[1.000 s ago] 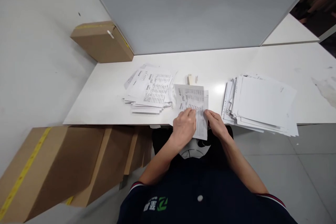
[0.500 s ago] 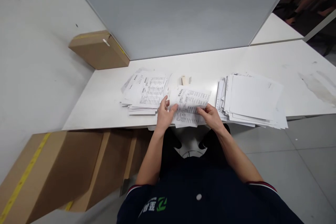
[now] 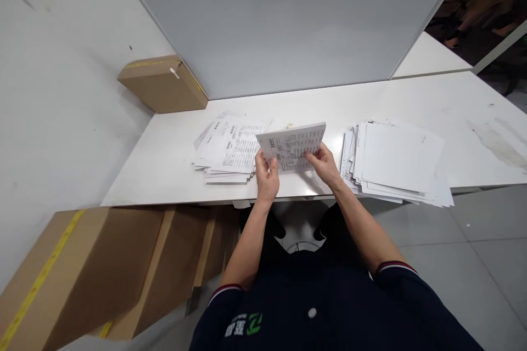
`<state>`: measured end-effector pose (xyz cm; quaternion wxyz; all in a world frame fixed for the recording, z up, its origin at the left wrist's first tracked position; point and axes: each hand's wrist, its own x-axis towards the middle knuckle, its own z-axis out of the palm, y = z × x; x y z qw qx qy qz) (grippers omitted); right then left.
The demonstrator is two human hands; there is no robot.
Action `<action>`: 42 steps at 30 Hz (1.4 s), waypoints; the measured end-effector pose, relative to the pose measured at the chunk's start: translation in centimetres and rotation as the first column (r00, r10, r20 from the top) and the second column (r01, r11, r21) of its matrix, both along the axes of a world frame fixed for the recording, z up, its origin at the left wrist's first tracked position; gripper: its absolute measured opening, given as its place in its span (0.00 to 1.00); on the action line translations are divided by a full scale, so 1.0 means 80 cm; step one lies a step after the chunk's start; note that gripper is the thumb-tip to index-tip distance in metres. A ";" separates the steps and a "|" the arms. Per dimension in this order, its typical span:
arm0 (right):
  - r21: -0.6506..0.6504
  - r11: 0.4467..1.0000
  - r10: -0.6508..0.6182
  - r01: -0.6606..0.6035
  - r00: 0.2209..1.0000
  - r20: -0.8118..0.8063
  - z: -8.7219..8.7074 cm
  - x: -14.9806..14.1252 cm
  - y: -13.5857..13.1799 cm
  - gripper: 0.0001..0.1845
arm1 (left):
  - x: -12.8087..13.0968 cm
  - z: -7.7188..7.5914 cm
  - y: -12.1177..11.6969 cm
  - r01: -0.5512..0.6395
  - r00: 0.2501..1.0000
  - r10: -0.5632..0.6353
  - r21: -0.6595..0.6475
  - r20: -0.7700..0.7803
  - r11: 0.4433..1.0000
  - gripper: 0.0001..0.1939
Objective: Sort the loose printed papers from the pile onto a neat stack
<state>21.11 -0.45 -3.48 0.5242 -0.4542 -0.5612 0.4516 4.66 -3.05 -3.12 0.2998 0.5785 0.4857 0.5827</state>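
Observation:
A stack of printed papers [image 3: 293, 145] is raised and tilted above the table's front part, its printed face toward me. My left hand [image 3: 267, 175] grips its lower left side, thumb on the printed face. On the right side my right hand [image 3: 324, 164] grips the same stack, with its thumb across the front sheet. Just left of my left hand lies a loose pile of printed sheets [image 3: 236, 148] with uneven edges. To the right of my right hand is a thicker pile of mostly blank-faced papers [image 3: 397, 159], some reaching past the table edge.
The white table [image 3: 164, 167] meets a grey panel [image 3: 288, 22] at the back. A cardboard box [image 3: 160, 85] stands in its back left corner. Larger cardboard boxes [image 3: 115, 263] stand below the table at left. A small object [image 3: 290, 125] is mostly hidden behind the held stack.
The held papers have gone from loose and bent near the table edge to an even stack, raised and tilted up. Both hands still grip it. The view has shifted slightly.

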 end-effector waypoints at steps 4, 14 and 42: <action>0.005 1.000 -0.014 0.014 1.000 0.001 -0.001 -0.003 -0.004 0.23 | 0.004 0.003 -0.001 -0.027 1.000 0.027 -0.017 0.000 0.999 0.19; 0.192 0.981 -0.063 -0.011 0.926 0.372 0.027 0.023 -0.013 0.14 | -0.020 0.011 -0.003 -0.157 0.986 0.158 0.018 -0.055 0.987 0.28; 0.018 0.937 -0.039 -0.349 -0.054 0.998 0.142 0.000 -0.009 0.14 | -0.032 -0.007 -0.003 -0.029 0.999 0.030 -0.095 0.016 0.995 0.14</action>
